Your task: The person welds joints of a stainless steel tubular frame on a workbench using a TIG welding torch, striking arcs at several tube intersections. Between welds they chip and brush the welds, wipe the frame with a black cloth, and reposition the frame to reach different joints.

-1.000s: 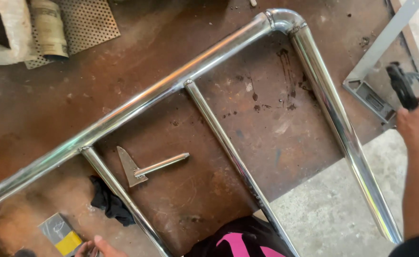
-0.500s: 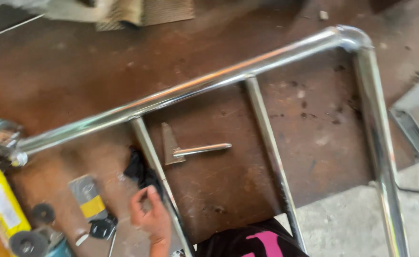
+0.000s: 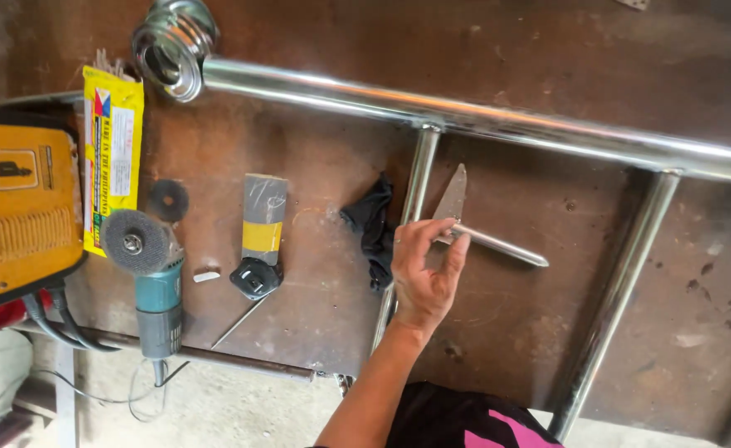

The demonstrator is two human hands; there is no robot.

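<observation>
Only the left hand (image 3: 422, 270) shows, at centre frame, its arm rising from the bottom edge. Its fingers are loosely spread and slightly curled, and the fingertips (image 3: 428, 230) rest on the small flat triangular steel plate with a thin round rod welded to it (image 3: 475, 226), which lies on the rusty brown steel table (image 3: 548, 66) just right of centre. Whether the fingers pinch the plate or merely touch it cannot be told. The palm covers part of the polished stainless steel tube frame (image 3: 482, 116), whose left crossbar runs under the hand; its long rail crosses the upper frame to a shiny round flange (image 3: 170, 41) at upper left. A crumpled black cloth (image 3: 371, 228) lies just left of the crossbar.

The right hand is out of view. The yellow box-shaped machine (image 3: 17, 211) is cut off at the left edge.

A long yellow packet (image 3: 112, 158) with a white label lies at upper left beside the machine, with a teal angle grinder (image 3: 151, 278) below it. A grey and yellow rectangular packet (image 3: 263, 217) lies left of centre.
</observation>
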